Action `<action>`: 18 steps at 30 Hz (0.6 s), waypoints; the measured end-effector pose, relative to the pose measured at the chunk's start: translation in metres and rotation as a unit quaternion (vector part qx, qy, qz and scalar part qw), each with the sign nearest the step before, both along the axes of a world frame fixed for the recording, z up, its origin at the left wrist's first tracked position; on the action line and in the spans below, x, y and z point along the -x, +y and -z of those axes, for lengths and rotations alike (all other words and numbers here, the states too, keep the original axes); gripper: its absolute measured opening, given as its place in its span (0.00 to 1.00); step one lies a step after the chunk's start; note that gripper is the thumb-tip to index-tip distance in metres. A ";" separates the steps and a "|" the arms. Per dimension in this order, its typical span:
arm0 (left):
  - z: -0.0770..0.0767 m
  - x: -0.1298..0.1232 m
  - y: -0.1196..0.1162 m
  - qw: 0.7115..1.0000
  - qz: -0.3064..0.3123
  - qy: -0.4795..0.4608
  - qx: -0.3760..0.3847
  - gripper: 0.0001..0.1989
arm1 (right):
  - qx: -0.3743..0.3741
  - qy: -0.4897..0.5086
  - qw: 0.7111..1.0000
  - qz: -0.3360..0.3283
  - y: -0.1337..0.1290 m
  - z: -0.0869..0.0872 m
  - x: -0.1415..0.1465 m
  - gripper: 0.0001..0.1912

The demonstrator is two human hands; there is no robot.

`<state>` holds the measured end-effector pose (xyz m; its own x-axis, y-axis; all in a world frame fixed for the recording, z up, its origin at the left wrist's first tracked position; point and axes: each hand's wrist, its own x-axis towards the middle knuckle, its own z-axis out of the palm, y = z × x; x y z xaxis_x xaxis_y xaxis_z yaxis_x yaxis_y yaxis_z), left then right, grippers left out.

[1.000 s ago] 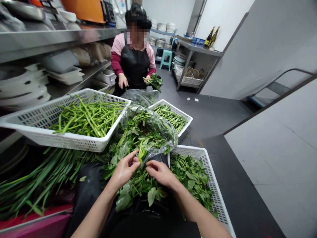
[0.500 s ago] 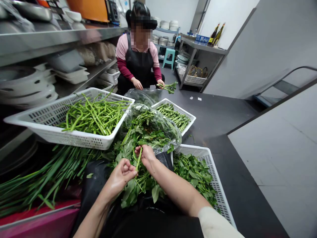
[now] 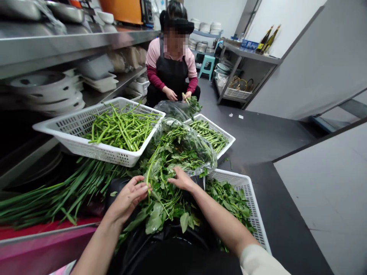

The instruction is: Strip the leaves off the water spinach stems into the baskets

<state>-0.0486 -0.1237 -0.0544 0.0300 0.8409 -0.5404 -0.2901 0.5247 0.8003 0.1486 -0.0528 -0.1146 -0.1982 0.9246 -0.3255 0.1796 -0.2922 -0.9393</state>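
In the head view, my left hand [image 3: 130,196] pinches a thin green stem [image 3: 148,176] near its lower end. My right hand [image 3: 183,179] is open, its fingers stretched over the pile of leafy greens [image 3: 163,191]; nothing shows in its grasp. This pile lies on black plastic in front of me. Behind it, more leafy greens sit in a clear plastic bag [image 3: 205,147]. At my right, a white basket [image 3: 254,202] holds leafy tops. Cut green stems [image 3: 123,130] fill much of another white basket [image 3: 106,154] at the left.
A co-worker [image 3: 173,65] crouches opposite, holding a bunch of greens [image 3: 195,107]. A smaller white basket [image 3: 228,144] contains stems. Long green stalks [image 3: 71,187] lie at left above a pink container [image 3: 48,248]. Metal shelving [image 3: 86,44] runs along the left; a wall stands right.
My right hand has let go of the stem and its fingers have straightened. My left hand keeps a stem and has moved slightly left. The scene has shifted right in view.
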 end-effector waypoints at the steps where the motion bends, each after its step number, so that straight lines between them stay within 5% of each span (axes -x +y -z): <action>1: 0.001 -0.001 0.004 1.000 -0.020 -0.015 0.000 0.29 | -0.036 -0.027 0.998 -0.033 -0.011 -0.004 0.004 0.10; 5: 0.005 -0.006 0.010 0.997 -0.018 -0.068 -0.010 0.27 | -0.027 0.035 0.984 -0.170 -0.049 -0.022 0.031 0.12; 7: 0.005 -0.007 0.009 0.997 -0.008 -0.081 -0.018 0.28 | -0.064 0.018 0.980 -0.188 -0.059 -0.030 0.041 0.08; 9: 0.005 -0.006 0.007 0.997 -0.002 -0.068 -0.019 0.28 | -0.163 -0.077 0.966 -0.183 -0.064 -0.037 0.045 0.08; 12: 0.007 -0.006 0.005 0.999 0.015 0.022 -0.028 0.25 | -0.292 -0.256 0.896 -0.216 -0.069 -0.043 0.041 0.08; 14: 0.009 -0.008 0.003 0.993 0.027 0.097 -0.054 0.24 | -0.316 -0.330 0.858 -0.236 -0.070 -0.043 0.037 0.09; 18: 0.015 -0.016 -0.002 0.982 0.051 0.165 -0.071 0.23 | -0.292 -0.390 0.845 -0.220 -0.066 -0.035 0.034 0.12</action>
<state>-0.0329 -0.1254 -0.0689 -0.0389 0.9100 -0.4127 0.0450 0.4142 0.9091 0.1146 -0.1193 -0.0798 -0.4996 0.8658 -0.0291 0.7818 0.4361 -0.4457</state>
